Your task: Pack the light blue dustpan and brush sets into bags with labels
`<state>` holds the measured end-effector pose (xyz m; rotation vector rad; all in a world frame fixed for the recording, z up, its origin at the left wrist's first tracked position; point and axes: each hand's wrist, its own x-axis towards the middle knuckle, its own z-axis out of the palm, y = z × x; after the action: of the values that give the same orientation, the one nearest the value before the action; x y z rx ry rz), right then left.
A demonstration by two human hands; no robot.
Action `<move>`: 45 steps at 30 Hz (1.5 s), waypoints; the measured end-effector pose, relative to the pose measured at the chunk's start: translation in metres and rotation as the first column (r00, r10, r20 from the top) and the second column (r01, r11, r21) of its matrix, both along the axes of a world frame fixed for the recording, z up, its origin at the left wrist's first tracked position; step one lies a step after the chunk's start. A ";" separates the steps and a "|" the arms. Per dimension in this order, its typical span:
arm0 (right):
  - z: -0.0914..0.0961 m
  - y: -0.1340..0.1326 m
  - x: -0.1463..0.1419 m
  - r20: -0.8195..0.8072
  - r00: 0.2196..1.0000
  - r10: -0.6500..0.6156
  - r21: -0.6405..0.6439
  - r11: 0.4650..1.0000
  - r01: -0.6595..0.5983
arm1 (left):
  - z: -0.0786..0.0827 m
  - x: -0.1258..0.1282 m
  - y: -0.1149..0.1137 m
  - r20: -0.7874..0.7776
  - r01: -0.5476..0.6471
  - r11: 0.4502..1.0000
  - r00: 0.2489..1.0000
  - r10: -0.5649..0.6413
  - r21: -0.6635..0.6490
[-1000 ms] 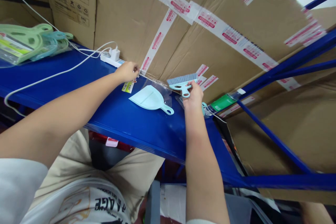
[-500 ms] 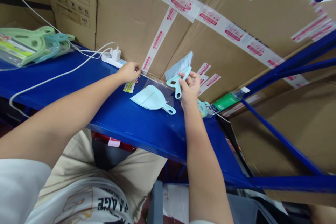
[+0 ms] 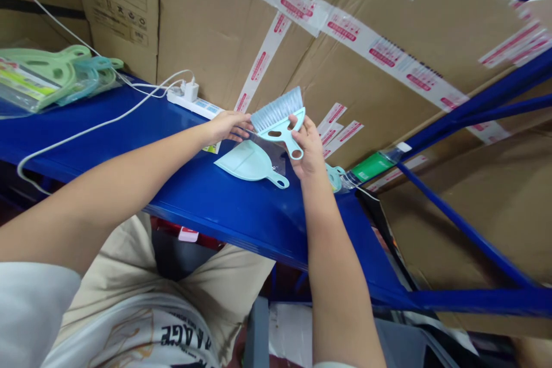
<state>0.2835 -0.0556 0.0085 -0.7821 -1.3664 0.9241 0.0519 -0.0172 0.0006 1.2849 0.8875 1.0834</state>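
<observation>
My right hand (image 3: 309, 144) is closed on a light blue hand brush (image 3: 282, 128), held above the shelf with its grey-blue bristles facing up and away. At the brush's left end, my left hand (image 3: 233, 126) has its fingers stretched out, close to the bristle tips; whether they touch I cannot tell. Below lies a matching light blue dustpan (image 3: 248, 162) on the blue shelf (image 3: 207, 198), its handle pointing right. Clear plastic wrapping (image 3: 277, 160) lies behind the dustpan. A yellow-green label (image 3: 213, 148) is partly hidden under my left hand.
Packaged green and blue dustpan sets (image 3: 56, 72) lie at the far left. A white power strip (image 3: 194, 102) with a cable runs along the back. Cardboard boxes (image 3: 207, 23) stand behind the shelf. To the right is a bottle with a green label (image 3: 373, 167) beside blue metal bars (image 3: 466, 221).
My left hand has moved right from the label toward the brush, and its fingers have opened out. My right hand has turned the brush and brought it slightly left.
</observation>
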 end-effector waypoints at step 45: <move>0.002 -0.012 -0.020 -0.210 0.969 0.131 -0.165 0.972 -0.167 | -0.005 0.035 -0.032 0.311 0.161 0.982 0.932 -0.184 0.098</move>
<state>0.2638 -0.0672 0.0108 -0.7094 -1.1898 1.2265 0.0865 -0.0488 -0.0048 1.1790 0.4866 1.1492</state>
